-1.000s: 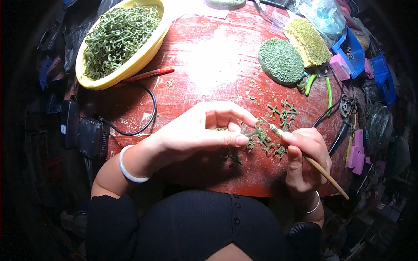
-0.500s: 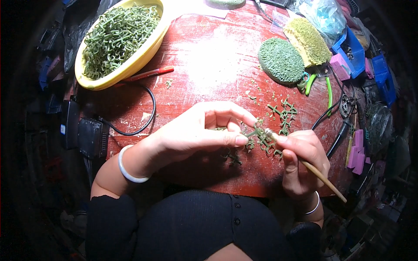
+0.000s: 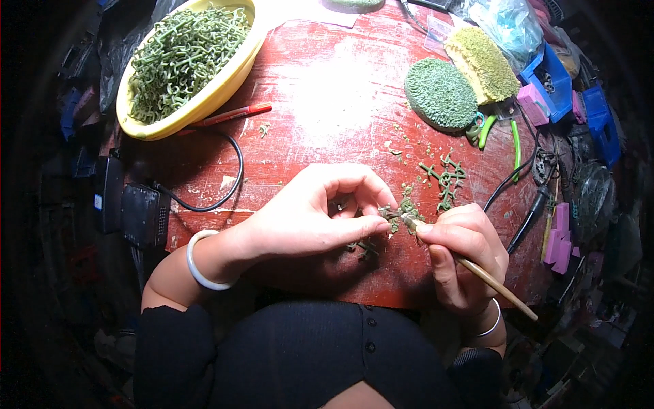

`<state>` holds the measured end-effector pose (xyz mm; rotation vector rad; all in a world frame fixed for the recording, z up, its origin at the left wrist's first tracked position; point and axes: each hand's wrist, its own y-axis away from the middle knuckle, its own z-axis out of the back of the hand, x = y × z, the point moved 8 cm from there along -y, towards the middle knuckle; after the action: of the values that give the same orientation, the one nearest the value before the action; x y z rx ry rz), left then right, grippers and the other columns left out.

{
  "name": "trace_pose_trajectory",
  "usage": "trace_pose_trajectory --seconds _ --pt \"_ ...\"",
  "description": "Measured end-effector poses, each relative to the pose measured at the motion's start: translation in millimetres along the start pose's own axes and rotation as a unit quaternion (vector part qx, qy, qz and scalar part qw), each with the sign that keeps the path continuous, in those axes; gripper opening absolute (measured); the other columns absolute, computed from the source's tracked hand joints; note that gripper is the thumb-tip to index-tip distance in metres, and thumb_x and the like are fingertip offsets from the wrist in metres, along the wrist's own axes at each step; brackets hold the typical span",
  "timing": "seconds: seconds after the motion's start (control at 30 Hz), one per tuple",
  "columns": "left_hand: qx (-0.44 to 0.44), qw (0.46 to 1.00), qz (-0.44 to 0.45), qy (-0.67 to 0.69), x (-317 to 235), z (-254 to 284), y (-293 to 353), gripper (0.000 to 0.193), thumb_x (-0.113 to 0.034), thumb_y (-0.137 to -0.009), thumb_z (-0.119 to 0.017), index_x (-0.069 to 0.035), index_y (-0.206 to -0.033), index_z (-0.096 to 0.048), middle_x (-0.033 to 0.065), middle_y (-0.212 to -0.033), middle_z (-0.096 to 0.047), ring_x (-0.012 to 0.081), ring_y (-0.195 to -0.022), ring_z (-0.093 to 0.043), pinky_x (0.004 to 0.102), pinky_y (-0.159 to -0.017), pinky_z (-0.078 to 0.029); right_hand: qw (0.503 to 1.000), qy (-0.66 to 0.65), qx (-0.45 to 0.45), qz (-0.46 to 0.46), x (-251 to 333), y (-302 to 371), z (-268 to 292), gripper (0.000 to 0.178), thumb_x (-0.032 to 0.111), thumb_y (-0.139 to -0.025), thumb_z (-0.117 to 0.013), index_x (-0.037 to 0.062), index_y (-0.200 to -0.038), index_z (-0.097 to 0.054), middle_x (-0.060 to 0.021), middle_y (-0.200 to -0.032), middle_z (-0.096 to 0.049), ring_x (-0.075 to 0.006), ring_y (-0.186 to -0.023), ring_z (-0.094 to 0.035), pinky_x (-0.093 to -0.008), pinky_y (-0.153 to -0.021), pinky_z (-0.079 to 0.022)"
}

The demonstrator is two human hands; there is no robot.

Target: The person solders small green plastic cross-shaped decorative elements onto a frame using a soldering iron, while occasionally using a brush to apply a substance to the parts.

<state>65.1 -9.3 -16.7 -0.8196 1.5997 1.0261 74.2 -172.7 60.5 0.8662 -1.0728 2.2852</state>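
Note:
My left hand [image 3: 306, 215] is curled, with thumb and forefinger pinching a small green branched piece [image 3: 389, 213]. In my right hand [image 3: 470, 249] is a slim wooden-handled brush [image 3: 499, 287], gripped like a pen. Its pale tip meets the green piece at my left fingertips, and its handle slants down to the right. Beneath and around the fingers lie more green branched pieces [image 3: 447, 180], several loose on the table; those under my hands are partly hidden.
A yellow bowl [image 3: 235, 85] heaped with green pieces stands at the far left. At the far right are a round green textured pad [image 3: 439, 94], a yellow-green block [image 3: 482, 65] and blue bins [image 3: 552, 82]. A red pen [image 3: 235, 114] and black cable [image 3: 241, 167] lie left on the red table [image 3: 300, 143].
My right hand and the brush have shifted slightly left. The left fingertips have moved a little, and the green piece between them now shows less.

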Motion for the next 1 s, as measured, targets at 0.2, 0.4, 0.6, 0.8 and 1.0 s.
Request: trace_pose_trajectory --seconds 0.2,0.4,0.6,0.8,1.0 --pt "-0.025 0.998 -0.018 -0.054 -5 1 1 0.020 -0.007 -0.092 -0.074 -0.005 -0.111 -0.070 -0.0050 -0.088 -0.068 -0.0004 -0.069 -0.048 0.0183 -0.060 -0.037 1.000 0.007 -0.025 -0.003 0 0 7 0.017 0.002 -0.088 -0.070 -0.0005 -0.104 -0.070 -0.0109 -0.084 -0.066 -0.0242 -0.072 -0.062 -0.0337 -0.065 -0.050" --pt "-0.032 0.996 -0.032 -0.080 -8 1 3 0.020 -0.006 -0.092 -0.074 -0.005 -0.111 -0.070 -0.0051 -0.088 -0.067 -0.0004 -0.069 -0.047 0.0185 -0.060 -0.037 1.000 0.005 -0.006 -0.001 0 0 3 0.015 0.001 -0.090 -0.069 -0.0005 -0.105 -0.069 -0.0112 -0.085 -0.066 -0.0249 -0.072 -0.061 -0.0354 -0.066 -0.050" --pt "-0.034 0.996 -0.031 -0.070 -5 1 2 0.020 -0.006 -0.091 -0.075 -0.004 -0.110 -0.070 -0.0051 -0.088 -0.067 -0.0005 -0.070 -0.048 0.0185 -0.060 -0.037 1.000 -0.004 -0.012 -0.005 -1 1 3 0.014 0.002 -0.090 -0.069 -0.0009 -0.104 -0.069 -0.0118 -0.085 -0.066 -0.0250 -0.073 -0.061 -0.0351 -0.067 -0.050" --pt "-0.032 0.996 -0.024 -0.076 -6 1 2 0.021 -0.007 -0.091 -0.074 -0.004 -0.111 -0.069 -0.0047 -0.089 -0.068 -0.0006 -0.070 -0.048 0.0181 -0.060 -0.037 0.999 0.029 -0.026 0.030 6 2 2 0.013 0.008 -0.090 -0.072 0.0005 -0.102 -0.071 -0.0089 -0.084 -0.067 -0.0227 -0.067 -0.061 -0.0331 -0.059 -0.050" --pt "-0.034 0.998 -0.007 -0.046 -1 3 0 0.021 -0.007 -0.091 -0.074 -0.004 -0.111 -0.068 -0.0034 -0.091 -0.070 -0.0008 -0.070 -0.049 0.0174 -0.061 -0.037 0.994 0.082 0.016 0.077 15 5 -9 0.022 0.008 -0.085 -0.077 0.0029 -0.106 -0.072 -0.0059 -0.085 -0.065 -0.0224 -0.071 -0.063 -0.0331 -0.062 -0.052"
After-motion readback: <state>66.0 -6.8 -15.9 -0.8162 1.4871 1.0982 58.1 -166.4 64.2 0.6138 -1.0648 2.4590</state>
